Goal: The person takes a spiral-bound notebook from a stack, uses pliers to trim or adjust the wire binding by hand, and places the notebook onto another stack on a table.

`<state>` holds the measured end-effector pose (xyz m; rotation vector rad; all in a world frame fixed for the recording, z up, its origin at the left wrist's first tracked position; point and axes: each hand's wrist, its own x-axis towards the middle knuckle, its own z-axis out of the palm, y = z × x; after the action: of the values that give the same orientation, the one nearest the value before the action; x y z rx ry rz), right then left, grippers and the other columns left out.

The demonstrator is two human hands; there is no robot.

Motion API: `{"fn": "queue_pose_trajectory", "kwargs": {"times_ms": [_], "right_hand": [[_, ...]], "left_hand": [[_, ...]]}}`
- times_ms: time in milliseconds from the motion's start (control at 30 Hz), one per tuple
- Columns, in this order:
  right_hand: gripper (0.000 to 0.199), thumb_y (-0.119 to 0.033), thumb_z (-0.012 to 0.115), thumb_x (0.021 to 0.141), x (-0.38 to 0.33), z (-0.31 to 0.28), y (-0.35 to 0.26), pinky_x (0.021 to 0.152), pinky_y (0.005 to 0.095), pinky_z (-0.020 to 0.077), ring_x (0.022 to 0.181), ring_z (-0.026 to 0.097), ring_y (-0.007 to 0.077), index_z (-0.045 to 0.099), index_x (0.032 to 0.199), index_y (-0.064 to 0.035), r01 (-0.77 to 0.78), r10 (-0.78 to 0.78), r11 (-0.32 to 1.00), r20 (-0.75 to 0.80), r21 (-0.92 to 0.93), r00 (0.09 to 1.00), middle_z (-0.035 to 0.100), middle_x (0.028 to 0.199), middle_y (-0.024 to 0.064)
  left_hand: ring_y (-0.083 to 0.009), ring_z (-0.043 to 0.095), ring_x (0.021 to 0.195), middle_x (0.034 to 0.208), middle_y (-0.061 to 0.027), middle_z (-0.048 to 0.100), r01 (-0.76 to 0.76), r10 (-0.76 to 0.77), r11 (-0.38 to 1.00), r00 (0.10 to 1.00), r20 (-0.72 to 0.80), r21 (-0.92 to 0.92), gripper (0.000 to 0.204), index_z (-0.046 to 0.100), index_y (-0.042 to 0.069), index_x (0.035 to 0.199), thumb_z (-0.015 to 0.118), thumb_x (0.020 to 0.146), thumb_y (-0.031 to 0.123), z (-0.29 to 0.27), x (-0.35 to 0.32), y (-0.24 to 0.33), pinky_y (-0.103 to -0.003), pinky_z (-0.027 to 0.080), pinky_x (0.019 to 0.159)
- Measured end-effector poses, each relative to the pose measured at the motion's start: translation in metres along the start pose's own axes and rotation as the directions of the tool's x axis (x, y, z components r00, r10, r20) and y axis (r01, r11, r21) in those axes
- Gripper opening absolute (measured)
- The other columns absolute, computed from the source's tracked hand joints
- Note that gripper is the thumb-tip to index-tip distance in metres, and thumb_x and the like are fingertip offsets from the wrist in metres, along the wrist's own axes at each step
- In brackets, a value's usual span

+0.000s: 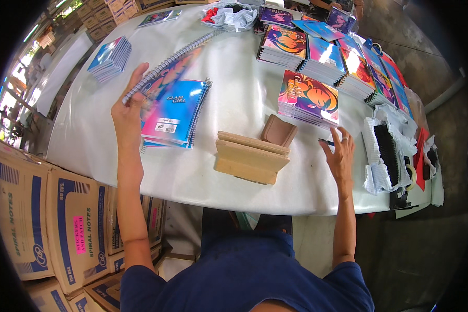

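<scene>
Fingers of the left hand clamp one end of the spiral notebook, which extends beyond them, likely light, bendy and slick, best held by its stiffer coil, while whether the right hand grips anything I cannot tell.

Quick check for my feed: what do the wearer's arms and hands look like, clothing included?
Short, dark-blue sleeves cover the upper arms; both forearms are uncovered. The left hand and right hand are gloveless, and the right has what looks like a thin, pale ring. No watch shows on either wrist.
</scene>
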<state>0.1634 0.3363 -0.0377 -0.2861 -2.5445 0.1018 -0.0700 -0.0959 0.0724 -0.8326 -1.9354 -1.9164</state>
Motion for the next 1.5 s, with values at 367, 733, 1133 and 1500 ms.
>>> {"fn": "queue_pose_trajectory", "kwargs": {"times_ms": [367,733,1133,1500], "right_hand": [[0.038,-0.002,0.073,0.083,0.13,-0.003,-0.197,0.091,0.0329,0.0487,0.1,0.064,0.0159,0.062,0.119,0.0017,-0.219,-0.091,0.043,0.222,0.975,0.971,0.07,0.103,0.0105],[0.05,-0.003,0.072,0.079,0.156,0.014,-0.187,0.101,0.0384,0.0459,0.122,0.055,0.0272,0.062,0.127,-0.0124,0.238,-0.539,0.542,0.116,0.806,0.834,0.061,0.13,0.0101],[0.038,-0.032,0.082,0.071,0.116,0.05,0.103,0.04,0.0327,0.0353,0.053,0.054,0.0114,0.06,0.067,-0.0009,-0.655,0.571,0.692,0.325,0.304,0.754,0.062,0.066,0.0068],[0.016,-0.001,0.072,0.082,0.056,-0.051,-0.061,0.054,0.0228,0.0407,0.067,0.054,0.0052,0.056,0.084,-0.0017,-0.191,0.416,0.534,-0.059,0.824,0.908,0.055,0.071,-0.0013]], "left_hand": [[-0.0298,0.037,0.138,0.152,-0.0095,0.036,0.168,-0.061,0.499,0.985,0.159,-0.85,0.08,0.036,0.014,0.148,0.062,0.083,0.054,0.025,0.01,-0.088,-0.046,0.033,0.113],[-0.0258,0.046,0.129,0.141,-0.0117,0.051,0.401,-0.708,0.637,0.642,0.294,0.658,0.062,0.039,0.015,0.149,0.063,0.094,0.031,-0.083,0.035,-0.126,-0.036,0.037,0.106],[-0.0428,0.032,0.14,0.153,-0.0202,0.032,0.029,-0.227,0.612,0.964,0.14,0.791,0.064,0.043,0.025,0.145,0.066,0.087,0.017,-0.032,0.019,-0.141,-0.045,0.029,0.114],[-0.0293,0.033,0.141,0.146,-0.0224,0.042,0.341,-0.271,0.926,0.899,0.343,-0.164,0.06,0.036,0.004,0.147,0.062,0.095,0.019,0.141,-0.007,-0.003,-0.036,0.029,0.112]]}}
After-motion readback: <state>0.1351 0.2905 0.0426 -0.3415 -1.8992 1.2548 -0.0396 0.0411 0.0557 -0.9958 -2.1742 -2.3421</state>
